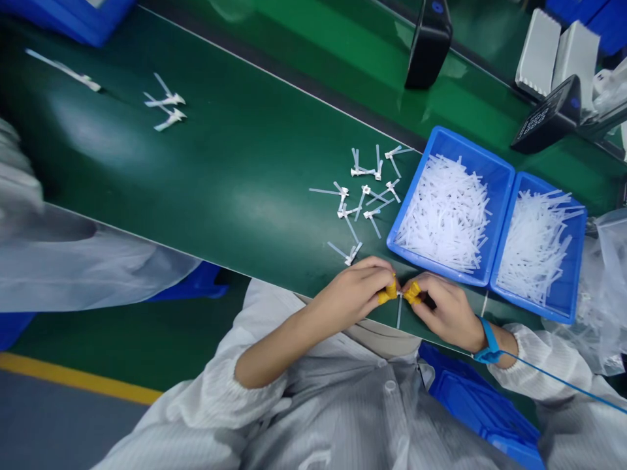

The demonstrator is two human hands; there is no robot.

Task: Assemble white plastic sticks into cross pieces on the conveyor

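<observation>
My left hand [360, 287] and my right hand [443, 310] meet at the front edge of the green table, yellow finger covers on their fingertips. Both are closed in a pinch on a small white fitting, mostly hidden by the fingers. A thin translucent tube [399, 312] hangs down from it toward my body. Just beyond my left hand lies a white fitting with tubes [349, 256], and several similar ones [366, 190] are scattered farther back. A blue wristband with a cord [488, 343] circles my right wrist.
Two blue bins [499, 228] of short translucent tubes stand beyond my right hand. Black devices [430, 46] sit at the back. More tubed fittings [171, 117] lie far left, near another person's white sleeve [19, 189]. Plastic bags [607, 281] are at the right edge.
</observation>
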